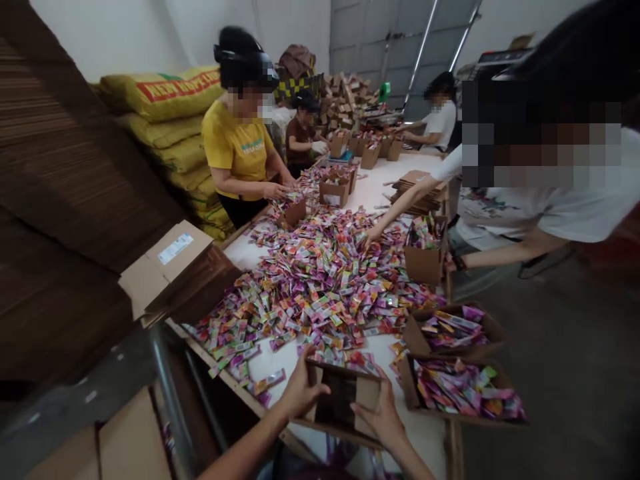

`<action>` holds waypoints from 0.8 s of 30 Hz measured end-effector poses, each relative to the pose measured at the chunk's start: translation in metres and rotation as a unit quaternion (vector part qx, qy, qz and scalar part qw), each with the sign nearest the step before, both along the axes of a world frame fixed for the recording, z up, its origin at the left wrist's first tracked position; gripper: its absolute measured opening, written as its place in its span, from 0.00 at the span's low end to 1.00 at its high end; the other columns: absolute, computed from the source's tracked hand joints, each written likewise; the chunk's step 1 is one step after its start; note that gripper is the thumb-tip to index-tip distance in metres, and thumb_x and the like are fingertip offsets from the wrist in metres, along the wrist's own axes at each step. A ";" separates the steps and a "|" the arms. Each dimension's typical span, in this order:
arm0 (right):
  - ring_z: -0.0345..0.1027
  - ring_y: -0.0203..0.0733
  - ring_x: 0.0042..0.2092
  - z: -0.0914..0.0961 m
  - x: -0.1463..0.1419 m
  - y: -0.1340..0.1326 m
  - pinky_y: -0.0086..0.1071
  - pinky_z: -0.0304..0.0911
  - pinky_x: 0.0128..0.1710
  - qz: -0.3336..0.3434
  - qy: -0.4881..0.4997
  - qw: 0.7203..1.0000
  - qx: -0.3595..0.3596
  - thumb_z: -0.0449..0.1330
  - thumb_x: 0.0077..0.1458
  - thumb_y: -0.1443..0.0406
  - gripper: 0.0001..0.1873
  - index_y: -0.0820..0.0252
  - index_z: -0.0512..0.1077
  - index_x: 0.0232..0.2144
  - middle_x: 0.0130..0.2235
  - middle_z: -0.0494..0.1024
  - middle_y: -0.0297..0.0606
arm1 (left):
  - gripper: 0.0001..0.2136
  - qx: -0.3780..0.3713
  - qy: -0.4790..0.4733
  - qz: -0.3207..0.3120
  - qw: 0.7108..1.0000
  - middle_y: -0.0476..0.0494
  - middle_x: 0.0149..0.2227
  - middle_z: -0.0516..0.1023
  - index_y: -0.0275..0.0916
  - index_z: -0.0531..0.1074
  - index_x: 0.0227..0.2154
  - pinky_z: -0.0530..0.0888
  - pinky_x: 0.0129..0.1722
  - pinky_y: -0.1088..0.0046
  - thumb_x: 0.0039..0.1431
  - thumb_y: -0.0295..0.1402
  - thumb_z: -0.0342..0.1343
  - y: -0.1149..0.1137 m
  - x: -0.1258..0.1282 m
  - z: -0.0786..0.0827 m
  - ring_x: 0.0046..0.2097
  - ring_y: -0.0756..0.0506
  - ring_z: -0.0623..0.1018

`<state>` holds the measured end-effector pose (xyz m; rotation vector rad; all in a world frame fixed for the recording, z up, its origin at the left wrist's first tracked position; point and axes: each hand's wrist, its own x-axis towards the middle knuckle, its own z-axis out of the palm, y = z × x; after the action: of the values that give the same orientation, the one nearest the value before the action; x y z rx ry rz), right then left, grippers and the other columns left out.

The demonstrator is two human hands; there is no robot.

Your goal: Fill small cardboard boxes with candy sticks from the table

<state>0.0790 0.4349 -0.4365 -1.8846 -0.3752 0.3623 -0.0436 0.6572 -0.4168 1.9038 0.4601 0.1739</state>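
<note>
A small open brown cardboard box stands at the near edge of the white table. My left hand grips its left side, fingers curled over the rim. My right hand holds its right side and flap. Just beyond the box lies a big heap of colourful sachets spread over the table.
Two cardboard boxes filled with sachets sit at my right. A person's hand reaches into the heap from the right; another person in a yellow shirt works at the left. Flat cartons and yellow sacks stand left. More boxes and people are further back.
</note>
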 end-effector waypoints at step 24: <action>0.50 0.66 0.67 0.070 0.002 0.248 0.64 0.40 0.66 0.413 -0.242 0.872 -0.105 0.64 0.42 0.71 0.35 0.50 0.72 0.55 0.66 0.62 0.44 | 0.20 0.313 0.019 -0.236 0.920 0.38 0.64 0.64 0.57 0.67 0.57 0.61 0.61 0.42 0.63 0.47 0.51 -0.045 -0.008 0.014 0.64 0.34 0.65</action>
<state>0.0809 0.6834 -0.3660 -1.9285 -1.5591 0.4997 -0.0519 0.6119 -0.4026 2.5908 -0.0639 -0.0481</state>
